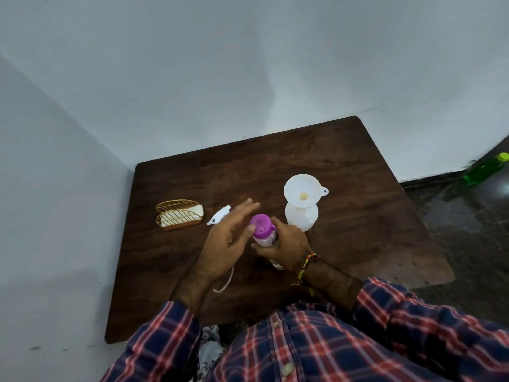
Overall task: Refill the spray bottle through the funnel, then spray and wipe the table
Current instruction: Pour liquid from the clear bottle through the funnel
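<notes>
The right hand (pixel 286 245) grasps a white bottle with a purple cap (pixel 263 230), upright, cap toward the camera, over the dark wooden table (pixel 358 216). The left hand (pixel 230 232) hovers beside it, fingers spread. A white plastic funnel (pixel 302 191) stands in the white spray bottle (pixel 301 216) just behind.

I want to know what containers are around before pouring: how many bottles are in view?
3: the purple-capped bottle held in the right hand, the white spray bottle under the funnel, the green bottle on the floor, far right.

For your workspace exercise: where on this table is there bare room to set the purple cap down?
Bare wood lies along the table's far edge behind the funnel, and right of the spray bottle. It is crowded mid-table, where both hands, the purple-capped bottle, spray head and wire holder cluster.
</notes>
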A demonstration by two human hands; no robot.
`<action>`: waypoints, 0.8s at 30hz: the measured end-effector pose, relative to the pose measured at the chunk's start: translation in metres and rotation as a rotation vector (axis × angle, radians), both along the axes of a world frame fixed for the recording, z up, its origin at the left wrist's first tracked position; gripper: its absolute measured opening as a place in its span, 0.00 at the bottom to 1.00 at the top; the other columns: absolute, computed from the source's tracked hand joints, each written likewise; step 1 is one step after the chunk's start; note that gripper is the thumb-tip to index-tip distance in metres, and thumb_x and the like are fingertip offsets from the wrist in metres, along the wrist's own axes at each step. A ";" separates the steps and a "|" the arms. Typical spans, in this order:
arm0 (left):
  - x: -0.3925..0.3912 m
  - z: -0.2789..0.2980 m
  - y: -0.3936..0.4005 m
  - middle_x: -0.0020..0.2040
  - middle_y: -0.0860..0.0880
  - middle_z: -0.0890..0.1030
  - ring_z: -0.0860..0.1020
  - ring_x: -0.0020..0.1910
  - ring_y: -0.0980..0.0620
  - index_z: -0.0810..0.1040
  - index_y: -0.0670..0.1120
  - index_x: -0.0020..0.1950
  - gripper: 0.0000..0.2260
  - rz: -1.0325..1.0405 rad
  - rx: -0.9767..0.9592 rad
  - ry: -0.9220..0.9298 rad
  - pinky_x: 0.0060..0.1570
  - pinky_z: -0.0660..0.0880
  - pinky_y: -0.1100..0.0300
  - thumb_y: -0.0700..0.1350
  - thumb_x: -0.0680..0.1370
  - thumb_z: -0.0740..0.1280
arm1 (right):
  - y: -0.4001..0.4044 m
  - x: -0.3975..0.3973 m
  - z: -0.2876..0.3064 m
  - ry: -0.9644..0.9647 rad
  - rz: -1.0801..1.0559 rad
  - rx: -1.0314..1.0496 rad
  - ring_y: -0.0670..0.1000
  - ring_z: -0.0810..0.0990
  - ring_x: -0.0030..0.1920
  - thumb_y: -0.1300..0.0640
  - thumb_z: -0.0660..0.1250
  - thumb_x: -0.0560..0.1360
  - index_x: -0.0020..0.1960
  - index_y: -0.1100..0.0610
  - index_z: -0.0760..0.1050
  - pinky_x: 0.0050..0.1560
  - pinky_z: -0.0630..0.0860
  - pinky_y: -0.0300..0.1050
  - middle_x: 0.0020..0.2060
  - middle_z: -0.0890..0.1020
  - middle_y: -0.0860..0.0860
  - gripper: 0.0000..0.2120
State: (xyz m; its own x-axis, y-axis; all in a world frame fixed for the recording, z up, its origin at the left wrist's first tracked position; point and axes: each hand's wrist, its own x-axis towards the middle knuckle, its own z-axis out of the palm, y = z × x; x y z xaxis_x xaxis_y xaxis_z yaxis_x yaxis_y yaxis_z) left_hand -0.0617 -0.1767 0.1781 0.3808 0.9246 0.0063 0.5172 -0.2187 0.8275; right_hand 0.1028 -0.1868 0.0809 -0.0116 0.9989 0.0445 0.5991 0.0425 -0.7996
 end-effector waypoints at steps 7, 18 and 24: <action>0.000 0.003 0.010 0.56 0.53 0.81 0.79 0.55 0.59 0.74 0.49 0.69 0.25 0.028 0.122 0.134 0.53 0.77 0.64 0.47 0.73 0.75 | 0.000 0.002 -0.008 0.069 0.050 -0.019 0.47 0.82 0.46 0.38 0.73 0.67 0.61 0.51 0.74 0.51 0.81 0.42 0.48 0.84 0.47 0.28; -0.001 -0.006 0.029 0.66 0.50 0.74 0.72 0.65 0.53 0.71 0.53 0.72 0.29 -0.324 0.116 0.340 0.64 0.73 0.56 0.46 0.73 0.75 | 0.007 0.010 -0.003 0.110 0.143 -0.050 0.48 0.82 0.53 0.42 0.74 0.68 0.64 0.53 0.73 0.57 0.79 0.42 0.54 0.83 0.50 0.29; -0.003 -0.010 0.037 0.69 0.51 0.72 0.70 0.67 0.54 0.69 0.54 0.73 0.32 -0.407 0.072 0.324 0.66 0.71 0.57 0.47 0.71 0.75 | 0.008 0.012 0.002 0.138 0.212 -0.098 0.48 0.81 0.55 0.46 0.77 0.68 0.66 0.54 0.72 0.58 0.79 0.45 0.57 0.82 0.51 0.30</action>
